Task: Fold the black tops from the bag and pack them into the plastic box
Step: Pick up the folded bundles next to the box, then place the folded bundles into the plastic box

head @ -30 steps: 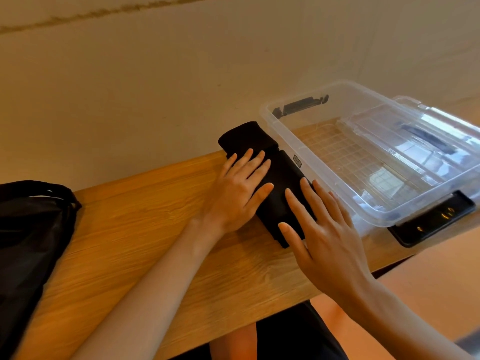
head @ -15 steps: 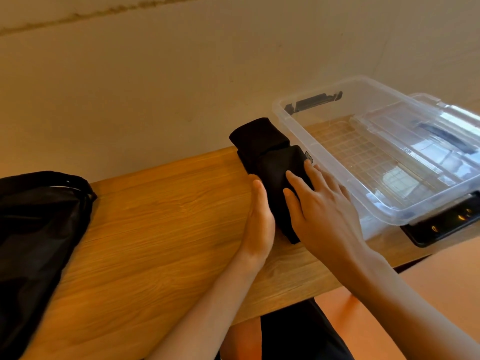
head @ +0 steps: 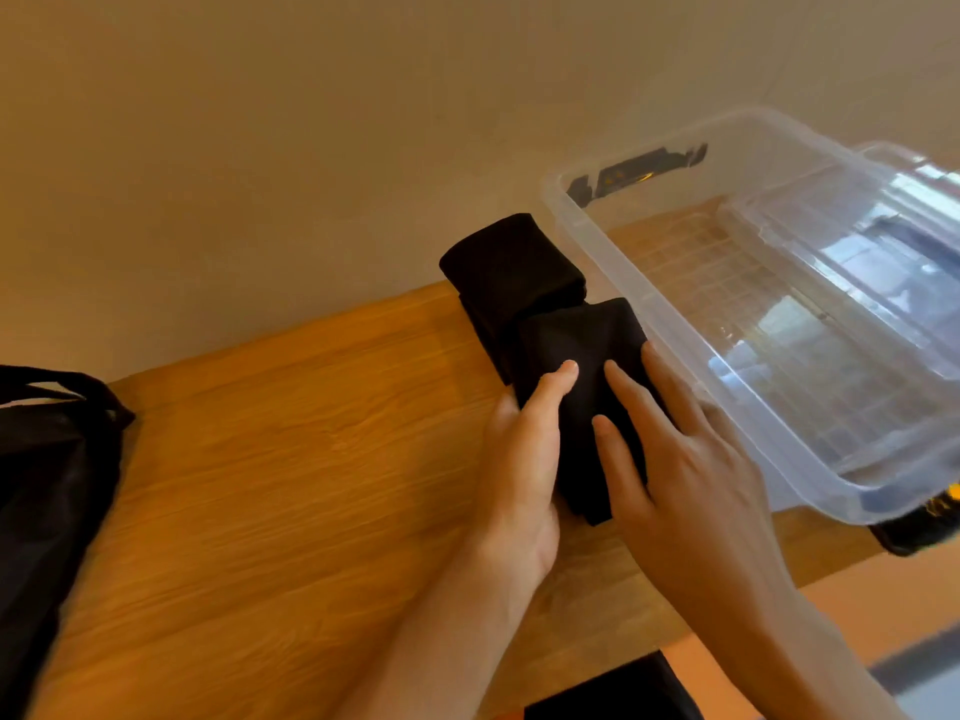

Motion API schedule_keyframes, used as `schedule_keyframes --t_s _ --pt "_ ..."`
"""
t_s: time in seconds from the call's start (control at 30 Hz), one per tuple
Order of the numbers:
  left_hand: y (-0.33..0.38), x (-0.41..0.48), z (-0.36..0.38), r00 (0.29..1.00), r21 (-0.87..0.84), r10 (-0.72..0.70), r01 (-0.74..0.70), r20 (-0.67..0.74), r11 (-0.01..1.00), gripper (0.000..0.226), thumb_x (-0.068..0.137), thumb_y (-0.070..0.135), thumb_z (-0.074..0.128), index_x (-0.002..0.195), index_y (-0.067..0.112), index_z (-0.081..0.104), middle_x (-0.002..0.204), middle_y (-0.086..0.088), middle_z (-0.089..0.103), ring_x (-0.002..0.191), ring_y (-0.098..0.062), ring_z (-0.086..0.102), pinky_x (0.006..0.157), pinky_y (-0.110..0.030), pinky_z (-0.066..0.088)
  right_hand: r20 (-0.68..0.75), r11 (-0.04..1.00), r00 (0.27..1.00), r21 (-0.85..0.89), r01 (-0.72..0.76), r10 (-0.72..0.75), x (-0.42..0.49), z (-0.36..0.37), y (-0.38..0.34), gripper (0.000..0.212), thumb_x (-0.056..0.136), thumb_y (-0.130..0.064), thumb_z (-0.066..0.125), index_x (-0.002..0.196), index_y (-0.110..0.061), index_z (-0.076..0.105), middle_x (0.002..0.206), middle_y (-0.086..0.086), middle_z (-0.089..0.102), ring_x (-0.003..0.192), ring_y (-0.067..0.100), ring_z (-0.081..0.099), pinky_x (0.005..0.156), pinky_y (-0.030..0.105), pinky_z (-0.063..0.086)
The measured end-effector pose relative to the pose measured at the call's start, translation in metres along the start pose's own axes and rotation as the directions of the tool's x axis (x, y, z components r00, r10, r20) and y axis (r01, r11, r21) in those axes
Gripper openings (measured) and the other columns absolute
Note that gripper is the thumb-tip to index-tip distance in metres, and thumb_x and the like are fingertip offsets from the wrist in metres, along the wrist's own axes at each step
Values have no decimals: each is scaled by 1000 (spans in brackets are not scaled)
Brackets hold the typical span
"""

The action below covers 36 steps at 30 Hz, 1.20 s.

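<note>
1. The black top [head: 571,345] lies half folded at the centre of the frame, on the desk [head: 260,485], just beside the left wall of the clear plastic box [head: 644,309]. Its far end bunches up against the wall [head: 260,148].
2. Your left hand [head: 524,459] grips the left edge of the near fold. The thumb lies on top, and the other fingers are hidden by the cloth.
3. Your right hand [head: 691,470] lies flat on the fold, its fingers [head: 639,402] straight and spread, pressing rather than gripping.
4. The step in hand looks like closing the last fold. Press down with the right palm so the layers cannot slide while the left hand brings its edge over.
5. Line up the edges before you flatten. Soft cloth will likely spring open if the crease is loose.
6. Tuck in the bunched far end, or the bundle may come out too long and lumpy.
7. The box looks empty, so nothing seems packed yet. Lift the bundle from beneath with both hands, clear the rim, and lay it flat in a corner.
8. The bag [head: 41,485] sits at the left edge of the frame, well apart from your hands. Reach for it only once this top is packed
</note>
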<state>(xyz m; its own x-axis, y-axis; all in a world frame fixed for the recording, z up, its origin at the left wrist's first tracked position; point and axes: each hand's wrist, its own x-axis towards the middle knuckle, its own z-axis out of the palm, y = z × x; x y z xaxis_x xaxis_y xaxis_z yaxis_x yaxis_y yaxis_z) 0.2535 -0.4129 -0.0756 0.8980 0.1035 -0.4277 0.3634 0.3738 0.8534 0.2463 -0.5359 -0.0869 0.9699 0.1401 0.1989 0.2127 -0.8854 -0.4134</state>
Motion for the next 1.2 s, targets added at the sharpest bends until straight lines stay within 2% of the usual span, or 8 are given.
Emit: schedule_keyframes --t_s 0.13,0.27,0.37,0.47,0.77,0.9,1.03,1.2 --pt "8 0 -2 998 -13 -66 65 -23 998 47 89 40 71 134 48 59 121 13 73 112 -11 70 89 -33 59 -8 994 999 106 -35 36 -4 1 5 57 101 -55 33 154 -35 41 165 -7 30 142 8 32 102 33 36" --pt "11 12 -3 985 -26 -153 152 -74 988 51 80 38 80 128 39 64 115 6 76 107 -16 73 92 -41 60 11 989 999 146 -35 34 -2 3 4 56 101 -50 39 154 -34 41 165 -5 29 146 7 29 108 31 32" --pt "18 14 -2 969 -13 -217 217 -120 976 60 72 39 85 128 30 65 114 2 77 106 -18 74 93 -45 59 61 983 996 169 -68 58 1 -2 3 55 103 -51 37 155 -34 40 166 -6 28 148 8 30 114 11 21" --pt "24 13 1 950 -28 -278 277 -141 960 45 77 32 84 119 24 73 109 1 78 103 -18 75 93 -45 59 108 977 991 188 -97 78 4 -7 0 55 103 -52 38 156 -34 38 166 -8 26 147 3 27 112 1 12" --pt "47 2 1 905 -38 -404 402 -134 915 28 83 21 78 111 22 77 105 -3 79 99 -22 75 89 -44 59 274 955 959 259 -147 73 5 -29 -11 62 104 -60 30 161 -38 18 169 -13 11 153 9 22 119 30 29" --pt "61 -19 -9 899 -33 -418 417 -130 908 30 87 21 72 117 19 75 108 -7 78 99 -24 75 86 -44 59 373 916 924 339 -217 81 2 -47 -29 61 104 -56 30 161 -38 16 167 -18 11 151 2 24 117 31 39" --pt "84 -46 -25 912 -50 -389 385 -128 921 36 82 21 74 118 18 73 109 -9 77 99 -27 75 78 -42 59 430 864 897 411 -291 97 7 -69 -54 69 99 -62 38 160 -41 15 161 -20 24 145 -5 30 115 29 40" --pt "129 -62 -34 943 -29 -315 314 -105 949 48 73 30 78 119 21 73 113 -13 75 101 -33 74 76 -45 61 549 669 827 569 -478 124 39 -100 -77 79 87 -75 58 154 -50 24 144 -18 51 123 -4 57 96 26 54"
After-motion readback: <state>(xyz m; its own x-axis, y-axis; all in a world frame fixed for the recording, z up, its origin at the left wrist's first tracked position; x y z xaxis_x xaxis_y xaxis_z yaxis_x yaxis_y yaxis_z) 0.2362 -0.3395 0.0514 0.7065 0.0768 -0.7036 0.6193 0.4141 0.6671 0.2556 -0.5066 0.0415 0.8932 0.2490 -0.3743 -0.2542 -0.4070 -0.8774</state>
